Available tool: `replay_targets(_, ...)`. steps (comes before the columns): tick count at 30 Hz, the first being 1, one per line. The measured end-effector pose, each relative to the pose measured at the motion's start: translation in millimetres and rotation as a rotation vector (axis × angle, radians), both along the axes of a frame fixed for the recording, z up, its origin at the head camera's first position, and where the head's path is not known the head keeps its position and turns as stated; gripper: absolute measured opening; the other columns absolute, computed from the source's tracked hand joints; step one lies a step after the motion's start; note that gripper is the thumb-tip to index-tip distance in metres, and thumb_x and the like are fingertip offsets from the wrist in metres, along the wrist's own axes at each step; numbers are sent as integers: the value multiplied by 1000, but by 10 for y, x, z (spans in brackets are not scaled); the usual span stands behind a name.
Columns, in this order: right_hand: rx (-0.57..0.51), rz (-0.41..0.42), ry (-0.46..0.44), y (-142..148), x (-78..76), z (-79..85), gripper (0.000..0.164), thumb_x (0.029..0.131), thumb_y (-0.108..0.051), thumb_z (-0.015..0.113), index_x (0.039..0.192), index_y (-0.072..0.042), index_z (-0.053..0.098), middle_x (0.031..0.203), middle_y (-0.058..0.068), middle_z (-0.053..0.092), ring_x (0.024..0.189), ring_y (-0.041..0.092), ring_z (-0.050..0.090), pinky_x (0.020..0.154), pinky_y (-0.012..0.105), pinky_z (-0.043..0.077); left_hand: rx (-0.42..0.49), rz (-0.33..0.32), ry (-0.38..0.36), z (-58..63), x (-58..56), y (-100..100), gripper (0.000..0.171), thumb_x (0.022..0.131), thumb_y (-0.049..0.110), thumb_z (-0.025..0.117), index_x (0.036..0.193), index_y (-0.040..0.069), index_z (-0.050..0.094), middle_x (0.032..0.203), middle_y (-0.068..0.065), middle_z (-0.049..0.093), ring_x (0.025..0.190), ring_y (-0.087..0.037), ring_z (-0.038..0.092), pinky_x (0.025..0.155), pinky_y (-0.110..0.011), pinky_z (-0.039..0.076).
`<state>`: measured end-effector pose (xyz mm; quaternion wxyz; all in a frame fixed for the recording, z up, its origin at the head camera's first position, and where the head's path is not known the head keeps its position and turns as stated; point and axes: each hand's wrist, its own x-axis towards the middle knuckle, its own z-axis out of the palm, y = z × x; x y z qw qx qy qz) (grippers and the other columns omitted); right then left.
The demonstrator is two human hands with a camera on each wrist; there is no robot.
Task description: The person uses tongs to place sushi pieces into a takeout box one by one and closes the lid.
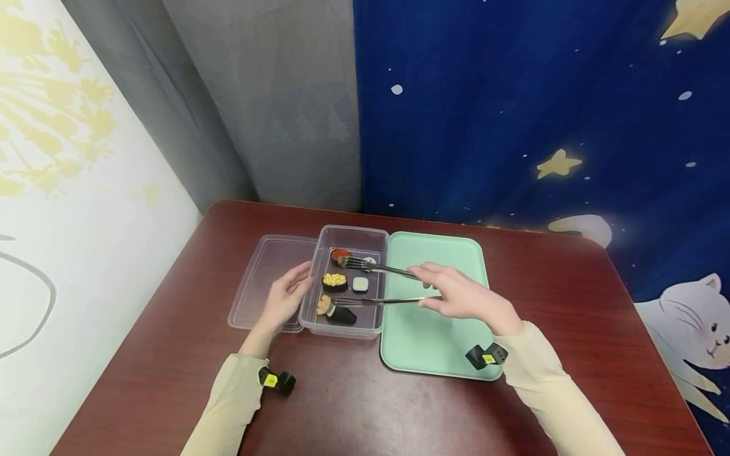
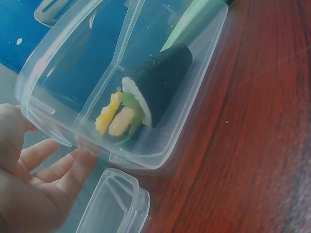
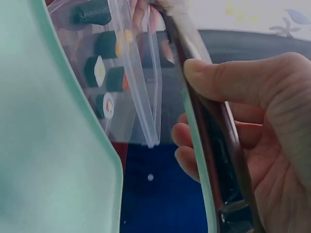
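My right hand (image 1: 459,292) grips a pair of metal tongs (image 1: 399,301) with fork-like ends; their two arms are spread apart. The tips reach over a clear plastic container (image 1: 342,330), one overlapping a roe-topped sushi piece (image 1: 336,258), the other a cone-shaped hand roll (image 1: 342,315). Between them lie a corn-topped sushi piece (image 1: 334,282) and a small white-faced sushi roll (image 1: 360,284). A second roll (image 3: 108,106) shows fully in the right wrist view. My left hand (image 1: 285,296) rests its extended fingers against the container's left wall; the hand roll (image 2: 163,82) shows through the plastic.
A clear lid (image 1: 251,297) lies flat at the left, partly beneath the container. To the right, directly beside the container, is a pale green tray (image 1: 433,354). All stand on a reddish-brown table (image 1: 342,405), with curtains (image 1: 456,126) behind its far edge.
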<state>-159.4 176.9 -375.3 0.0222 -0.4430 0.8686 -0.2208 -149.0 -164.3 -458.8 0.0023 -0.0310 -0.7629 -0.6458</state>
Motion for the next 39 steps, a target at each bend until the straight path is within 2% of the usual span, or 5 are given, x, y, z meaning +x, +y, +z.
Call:
replay_targets(8,-117,-136,0,300,101,-132,59,80,-9,74,130,7,47,114,13,57,83,17,55,63,26,48,-6,19,6,-142,-39,-13,42,94,4,55,133,-5,47,128,-29,51,115,-38,53,88,-12,45)
replay_targets(20,-235,-308,57,803,225,-243,65,73,-2,78,131,5,49,105,9,58,80,17,55,50,22,47,-14,21,32,-165,-41,-24,41,93,3,55,132,-6,47,127,-29,52,114,-39,54,89,-14,45)
replay_targets(26,-236,-399,115,1014,301,-279,68,68,2,79,129,7,50,104,12,61,81,23,60,63,23,52,-6,16,31,-171,-47,-23,41,93,3,55,133,-6,47,127,-29,51,114,-39,54,88,-12,45)
replay_targets(31,-272,-478,159,1175,352,-356,69,64,3,81,127,6,52,100,13,62,78,22,61,65,11,49,0,14,25,-172,-48,-20,41,94,3,55,133,-6,47,127,-29,51,115,-39,53,88,-12,45)
replay_targets(39,-264,-672,96,1385,476,-480,65,71,-7,80,128,7,52,90,13,63,77,9,60,66,5,41,-1,17,27,-160,-46,-23,41,93,3,55,133,-6,47,128,-29,51,114,-39,54,88,-12,45)
